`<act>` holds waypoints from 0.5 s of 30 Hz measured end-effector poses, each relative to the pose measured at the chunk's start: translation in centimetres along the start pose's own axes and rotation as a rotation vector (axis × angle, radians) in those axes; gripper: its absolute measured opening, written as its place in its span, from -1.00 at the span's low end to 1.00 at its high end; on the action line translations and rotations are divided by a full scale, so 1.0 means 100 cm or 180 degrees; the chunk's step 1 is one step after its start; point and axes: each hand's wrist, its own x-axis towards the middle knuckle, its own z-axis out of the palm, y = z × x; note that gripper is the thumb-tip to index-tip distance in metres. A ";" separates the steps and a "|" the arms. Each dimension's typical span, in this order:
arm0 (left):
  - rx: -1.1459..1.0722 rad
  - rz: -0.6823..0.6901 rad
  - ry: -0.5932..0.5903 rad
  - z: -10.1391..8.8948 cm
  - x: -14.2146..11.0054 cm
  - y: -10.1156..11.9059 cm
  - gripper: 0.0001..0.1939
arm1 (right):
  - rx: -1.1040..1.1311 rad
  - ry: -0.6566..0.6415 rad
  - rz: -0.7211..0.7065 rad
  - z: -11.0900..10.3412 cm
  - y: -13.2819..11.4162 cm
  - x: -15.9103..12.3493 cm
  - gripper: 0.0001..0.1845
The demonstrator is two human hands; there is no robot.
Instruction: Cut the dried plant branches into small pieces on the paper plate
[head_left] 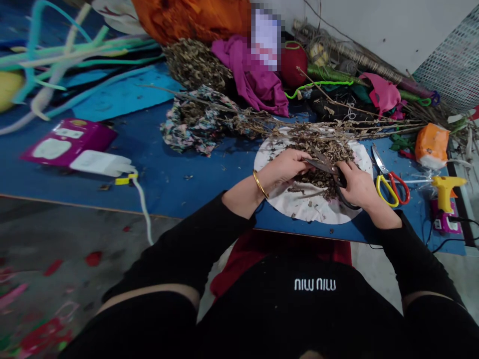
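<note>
My right hand (357, 185) is closed round the black handles of a pair of dark scissors (325, 166). Their blades point left, towards my left hand (286, 167), which wears a gold bangle on its wrist. The left fingers are pinched together at the blade tips; what is between them is too small to make out. Beneath both hands a heap of crumbled dried leaves (329, 147) lies on a round white cloth (312, 212). Long dry stems (359, 128) stretch across behind the heap.
Red-and-yellow-handled scissors (392, 189) and a yellow glue gun (445, 192) lie to the right on the blue table (168, 184). A flowered cloth bundle (190, 124), purple cloth (250, 75) and orange bag (194, 20) stand behind. Leftward are a purple packet (71, 142) and a white power strip (99, 163).
</note>
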 end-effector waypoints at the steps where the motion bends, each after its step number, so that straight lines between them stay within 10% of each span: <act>1: 0.0003 0.0010 -0.0004 0.000 0.000 -0.001 -0.78 | -0.0026 -0.0021 0.0002 0.001 0.000 0.000 -0.41; 15: -0.0243 -0.0283 -0.0004 -0.001 0.004 -0.002 -0.73 | 0.0029 -0.0037 0.0036 0.005 0.001 0.000 -0.51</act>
